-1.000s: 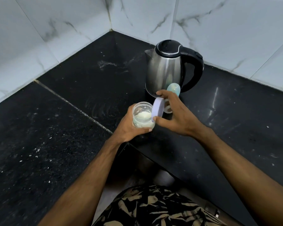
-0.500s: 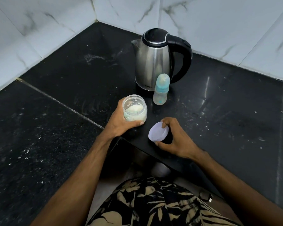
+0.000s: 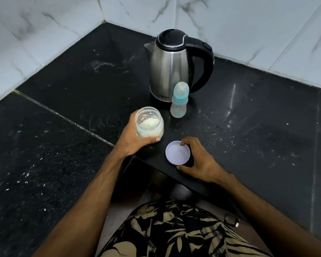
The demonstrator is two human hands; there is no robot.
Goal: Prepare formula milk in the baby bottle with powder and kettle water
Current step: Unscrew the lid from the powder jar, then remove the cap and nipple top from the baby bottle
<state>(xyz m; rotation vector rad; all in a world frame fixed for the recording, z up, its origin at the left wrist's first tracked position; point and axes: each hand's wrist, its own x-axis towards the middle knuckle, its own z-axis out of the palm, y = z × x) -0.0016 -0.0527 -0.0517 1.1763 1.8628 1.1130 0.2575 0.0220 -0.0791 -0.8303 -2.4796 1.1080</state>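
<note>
My left hand [image 3: 132,139] grips an uncovered clear jar [image 3: 149,125] with white formula powder in its bottom, standing on the black counter [image 3: 248,130]. The jar's pale lilac lid [image 3: 178,153] lies flat, inside up, near the counter's front edge, and my right hand [image 3: 198,160] curls round its right side with a fingertip and thumb at the rim. A small baby bottle [image 3: 179,103] with a blue collar and clear cap stands capped just behind the jar. Behind it is the steel kettle [image 3: 170,65] with a black lid and handle.
White marble-look tiled walls [image 3: 248,21] meet in a corner behind the kettle. The counter is L-shaped, with a seam [image 3: 63,115] on the left section and an inner corner right in front of my patterned shorts [image 3: 174,230].
My right hand has taken the lid off the jar, carried it down and to the right, and laid it flat on the counter. The left hand keeps hold of the jar.
</note>
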